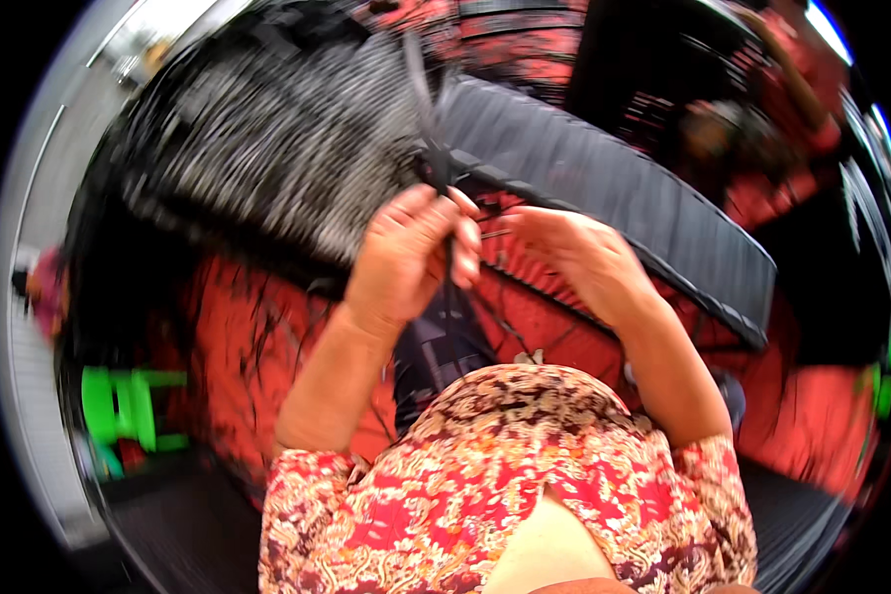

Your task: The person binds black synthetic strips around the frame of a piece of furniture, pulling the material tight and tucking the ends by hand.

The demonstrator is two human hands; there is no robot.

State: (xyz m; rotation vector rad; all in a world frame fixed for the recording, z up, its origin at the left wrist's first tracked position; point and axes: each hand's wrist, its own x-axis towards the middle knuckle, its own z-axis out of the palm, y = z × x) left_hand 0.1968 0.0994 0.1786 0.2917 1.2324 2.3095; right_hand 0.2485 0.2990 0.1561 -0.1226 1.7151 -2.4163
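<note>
My left hand point(406, 243) is closed around a dark flat strip point(421, 89). The strip stands up above the fingers, and a thin length of it hangs below them. My right hand point(584, 257) is just to the right, its fingers stretched toward the left hand and smeared by motion; I see nothing held in it. Beyond both hands lies a long dark grey ribbed panel point(604, 168) with a black edge, slanting down to the right. Left of it is a large piece with a black and grey woven-looking surface point(277, 139), strongly blurred.
Red sheeting point(257, 327) covers the floor, with loose black strips scattered on it. A bright green plastic stool point(119, 406) stands at the left. Another person point(802, 79) is at the upper right, and a second person point(48, 292) shows at the far left edge.
</note>
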